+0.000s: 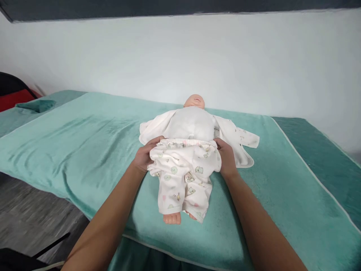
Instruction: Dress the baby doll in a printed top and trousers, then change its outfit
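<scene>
A baby doll (193, 122) lies on its back on a teal towel (84, 146), head toward the wall. An open white printed top (239, 137) is spread under its bare torso. White patterned trousers (183, 173) cover its legs, with the feet poking out near the front edge. My left hand (146, 154) grips the trousers' waistband at the doll's left-side hip as seen. My right hand (225, 156) grips the waistband on the other side. Both hands have fingers curled into the fabric.
The towel covers a bed or table against a white wall (180, 56). A darker teal cover (318, 150) shows on the right. A folded teal cloth (35, 105) lies far left beside a red and black chair (11, 94). Grey floor (28, 214) lies below left.
</scene>
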The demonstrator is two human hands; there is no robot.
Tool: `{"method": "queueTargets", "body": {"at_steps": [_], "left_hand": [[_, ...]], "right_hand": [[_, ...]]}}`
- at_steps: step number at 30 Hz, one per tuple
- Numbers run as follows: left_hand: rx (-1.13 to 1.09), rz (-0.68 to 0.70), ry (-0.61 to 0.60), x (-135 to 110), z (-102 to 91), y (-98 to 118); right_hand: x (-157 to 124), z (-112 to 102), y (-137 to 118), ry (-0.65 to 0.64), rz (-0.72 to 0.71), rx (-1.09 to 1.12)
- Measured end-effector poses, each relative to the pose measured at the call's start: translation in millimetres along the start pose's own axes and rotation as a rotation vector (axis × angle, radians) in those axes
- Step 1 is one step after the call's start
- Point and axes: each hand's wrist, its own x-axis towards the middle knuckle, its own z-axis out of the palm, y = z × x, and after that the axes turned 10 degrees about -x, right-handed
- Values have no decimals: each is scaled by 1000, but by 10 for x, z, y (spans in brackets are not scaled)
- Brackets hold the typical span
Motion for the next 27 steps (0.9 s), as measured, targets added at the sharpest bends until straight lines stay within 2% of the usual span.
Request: {"method": "queueTargets", "body": {"at_steps": [3, 7, 10, 14, 16, 19, 22, 24, 27], "left_hand": [[-136, -13, -19, 9, 50, 36], [-105, 30, 82, 45, 40, -14], [-74, 117, 136, 84, 42, -40], [-139, 256, 218, 147, 45, -51], [-119, 293, 260, 177, 42, -58], [66, 311, 303, 211, 53, -74], [251, 279, 260, 231, 73, -90], [313, 313, 213, 239, 80, -94], [404, 413, 143, 245, 75, -90]], "right_hand": [[8, -24, 23, 126, 41, 58], [12, -46, 33, 217, 82, 105], [30, -49, 58, 319, 125, 150], [82, -42, 102, 451, 161, 215], [105, -35, 110, 392, 165, 258], [114, -24, 89, 135, 121, 254], [91, -30, 44, -57, 69, 206], [72, -45, 22, -104, 67, 234], [62, -70, 29, -106, 103, 328]]}}
